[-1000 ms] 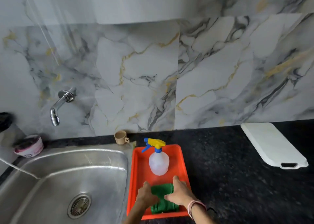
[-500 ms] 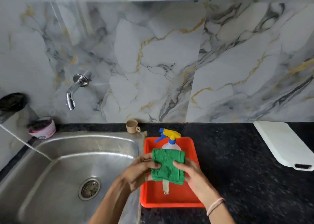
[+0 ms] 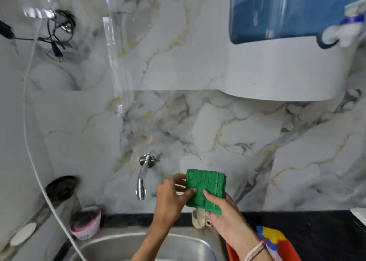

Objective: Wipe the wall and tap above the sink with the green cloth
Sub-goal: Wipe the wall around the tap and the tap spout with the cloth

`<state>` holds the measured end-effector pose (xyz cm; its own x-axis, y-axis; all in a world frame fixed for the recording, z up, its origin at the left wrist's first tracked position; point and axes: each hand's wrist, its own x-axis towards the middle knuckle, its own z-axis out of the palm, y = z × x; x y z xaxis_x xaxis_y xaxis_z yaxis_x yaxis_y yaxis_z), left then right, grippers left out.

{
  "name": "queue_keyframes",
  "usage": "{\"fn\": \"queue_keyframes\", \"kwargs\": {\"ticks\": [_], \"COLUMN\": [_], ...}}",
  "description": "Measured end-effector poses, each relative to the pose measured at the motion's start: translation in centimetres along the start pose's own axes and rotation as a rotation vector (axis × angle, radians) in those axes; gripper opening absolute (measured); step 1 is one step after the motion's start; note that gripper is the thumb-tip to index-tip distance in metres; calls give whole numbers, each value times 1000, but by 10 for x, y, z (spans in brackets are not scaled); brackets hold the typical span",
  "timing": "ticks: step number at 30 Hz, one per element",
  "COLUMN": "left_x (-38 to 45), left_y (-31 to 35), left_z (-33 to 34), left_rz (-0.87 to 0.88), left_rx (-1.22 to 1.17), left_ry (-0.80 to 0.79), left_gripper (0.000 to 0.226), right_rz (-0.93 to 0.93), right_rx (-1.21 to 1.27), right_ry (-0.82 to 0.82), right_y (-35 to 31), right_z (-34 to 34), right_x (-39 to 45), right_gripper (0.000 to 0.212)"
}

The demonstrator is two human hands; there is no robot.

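Note:
A folded green cloth is held up in front of the marble wall, above the back rim of the steel sink. My left hand grips its left edge and my right hand holds its lower right side, thumb on the front. A label tab hangs under the cloth. The chrome tap sticks out of the wall just left of my left hand, apart from the cloth.
A white and blue water purifier hangs on the wall at upper right. Behind my hands stands a small beige cup. A pink tub sits left of the sink. The spray bottle and orange tray are at lower right. Cables hang upper left.
Both hands lifted the green cloth out of the orange tray and carried it up and left toward the wall by the tap. The view tilted upward.

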<state>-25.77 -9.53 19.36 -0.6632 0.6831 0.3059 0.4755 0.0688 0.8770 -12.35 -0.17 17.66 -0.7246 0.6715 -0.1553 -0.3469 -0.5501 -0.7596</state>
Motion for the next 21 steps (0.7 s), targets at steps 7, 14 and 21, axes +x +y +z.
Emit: {"fn": "queue_keyframes", "kwargs": {"ticks": [7, 14, 21], "left_x": [55, 147, 219], "left_y": [-85, -164, -214], "left_z": [-70, -132, -141], "left_rz": [167, 432, 661], "left_rx": [625, 946, 1074], "left_ry": [280, 614, 685], "left_gripper": [54, 56, 60], "right_rz": [-301, -894, -896], "right_rx": [-636, -1673, -2029], "right_ry": [115, -214, -416], "right_y": [36, 46, 65], "right_z": [69, 137, 167], "right_x": [74, 158, 204], "right_gripper": [34, 88, 56]}}
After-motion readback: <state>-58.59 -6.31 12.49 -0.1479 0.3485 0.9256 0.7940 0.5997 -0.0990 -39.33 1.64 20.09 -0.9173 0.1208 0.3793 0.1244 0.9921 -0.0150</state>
